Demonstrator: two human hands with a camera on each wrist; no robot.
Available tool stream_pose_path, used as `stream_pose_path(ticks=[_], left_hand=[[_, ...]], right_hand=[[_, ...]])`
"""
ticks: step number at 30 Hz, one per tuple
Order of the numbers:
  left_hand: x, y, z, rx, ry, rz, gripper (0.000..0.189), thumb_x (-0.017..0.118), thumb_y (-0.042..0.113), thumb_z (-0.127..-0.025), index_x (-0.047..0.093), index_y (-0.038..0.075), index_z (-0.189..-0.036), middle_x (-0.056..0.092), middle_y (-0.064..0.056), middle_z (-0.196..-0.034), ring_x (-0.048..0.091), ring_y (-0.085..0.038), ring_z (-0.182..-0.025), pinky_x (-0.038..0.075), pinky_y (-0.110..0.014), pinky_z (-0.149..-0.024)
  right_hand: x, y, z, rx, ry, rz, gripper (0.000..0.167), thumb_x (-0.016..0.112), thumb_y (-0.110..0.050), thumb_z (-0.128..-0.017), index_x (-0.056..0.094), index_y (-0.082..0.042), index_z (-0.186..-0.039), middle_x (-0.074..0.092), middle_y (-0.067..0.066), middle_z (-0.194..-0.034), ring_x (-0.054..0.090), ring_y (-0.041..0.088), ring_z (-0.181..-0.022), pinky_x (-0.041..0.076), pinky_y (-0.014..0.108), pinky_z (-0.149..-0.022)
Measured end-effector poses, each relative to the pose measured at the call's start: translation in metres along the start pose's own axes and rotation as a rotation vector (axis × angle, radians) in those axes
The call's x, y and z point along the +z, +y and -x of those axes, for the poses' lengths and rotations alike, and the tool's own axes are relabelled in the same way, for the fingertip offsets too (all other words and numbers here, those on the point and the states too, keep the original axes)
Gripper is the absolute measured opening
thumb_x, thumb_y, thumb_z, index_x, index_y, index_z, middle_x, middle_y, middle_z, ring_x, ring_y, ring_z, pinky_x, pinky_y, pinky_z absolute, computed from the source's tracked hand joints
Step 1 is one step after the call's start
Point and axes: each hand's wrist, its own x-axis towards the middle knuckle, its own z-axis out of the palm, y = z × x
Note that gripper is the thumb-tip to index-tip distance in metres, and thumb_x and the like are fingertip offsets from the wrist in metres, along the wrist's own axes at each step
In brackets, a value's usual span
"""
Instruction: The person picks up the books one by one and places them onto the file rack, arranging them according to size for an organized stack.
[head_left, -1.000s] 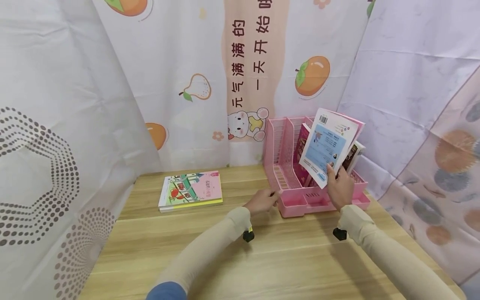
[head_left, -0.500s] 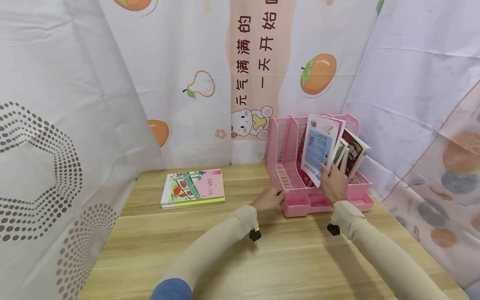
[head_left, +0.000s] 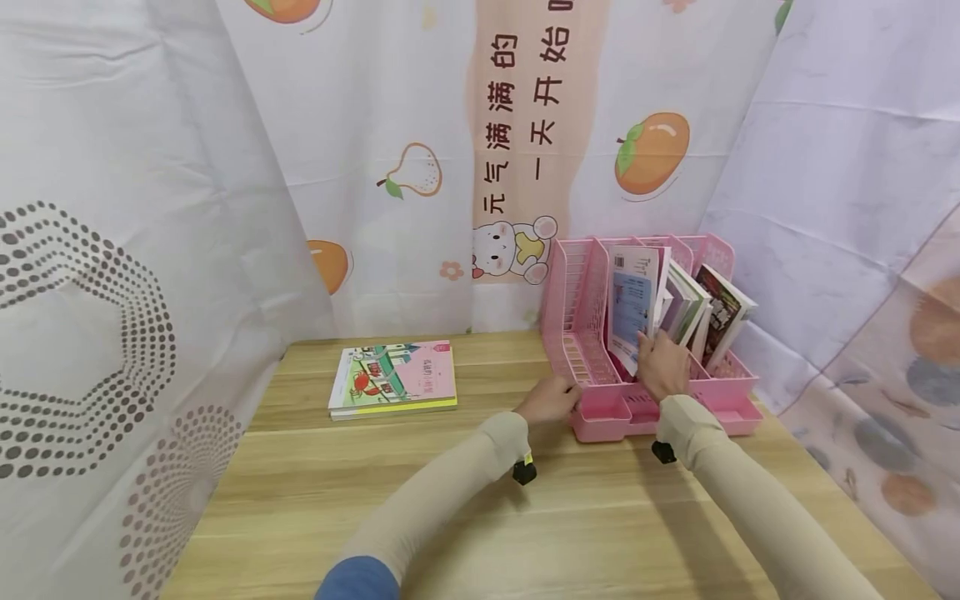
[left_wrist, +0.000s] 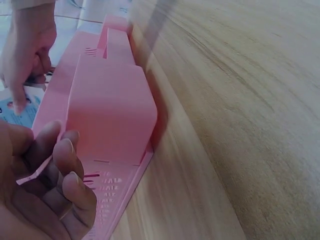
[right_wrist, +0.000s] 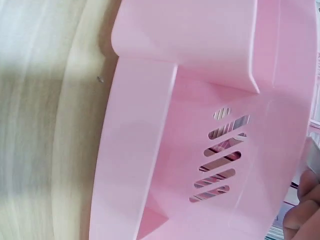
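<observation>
A pink desktop book rack [head_left: 602, 429] with upright dividers stands at the back right of the table. My left hand [head_left: 549, 400] grips its front left edge; in the left wrist view the fingers [left_wrist: 75, 187] curl round the thin pink rim. My right hand [head_left: 663, 367] pinches the lower right edge of a thin book [head_left: 632, 310] with a white and blue back cover. That book stands nearly upright in a rack slot, left of several other books. Only the fingertips of the right hand [right_wrist: 306, 212] show at the right wrist view's edge.
Several books lean to the right in the rack, with a dark-covered book [head_left: 722, 312] outermost. Two stacked books, the top one a pink and green picture book [head_left: 397, 372], lie at the table's back left. Patterned curtains [head_left: 405, 267] hang close behind and beside the wooden table [head_left: 570, 533].
The right hand has lowered the blue-and-white book into the rack, and the book has turned from tilted to nearly upright. My left hand keeps its place at the rack's edge.
</observation>
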Motion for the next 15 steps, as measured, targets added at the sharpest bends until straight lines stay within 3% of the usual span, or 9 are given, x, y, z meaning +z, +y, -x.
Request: stream_pose_path(ticks=[7,11,15], left_hand=[[-0.005,0.0,-0.001,0.006,0.019,-0.067,0.045,0.054,0.031,-0.109,0.07,0.004,-0.077,0.06,0.001,-0.064,0.047,-0.007,-0.053,0.041,-0.023,-0.051],[-0.004,-0.001,-0.001,0.013,0.022,-0.047,0.043,0.055,0.028,-0.109,0.068,0.006,-0.075,0.06,0.002,-0.064,0.048,-0.008,-0.054,0.042,-0.023,-0.051],[-0.006,-0.001,-0.002,0.017,0.015,-0.051,0.042,0.054,0.027,-0.109,0.069,0.003,-0.077,0.057,0.002,-0.063,0.046,-0.007,-0.053,0.041,-0.022,-0.051]], right_hand=[[0.005,-0.004,-0.004,0.094,-0.112,0.044,0.054,0.039,-0.036,-0.111,0.052,0.017,-0.107,0.058,0.047,-0.093,0.059,0.065,-0.09,0.048,0.067,-0.071],[0.003,-0.005,-0.012,-0.033,-0.212,0.14,0.054,0.033,-0.025,-0.112,0.054,0.022,-0.094,0.056,0.044,-0.085,0.06,0.063,-0.079,0.051,0.068,-0.068],[-0.001,-0.007,-0.022,-0.101,-0.251,0.155,0.049,0.036,-0.019,-0.107,0.056,0.007,-0.072,0.057,0.034,-0.075,0.061,0.056,-0.07,0.051,0.065,-0.065]])
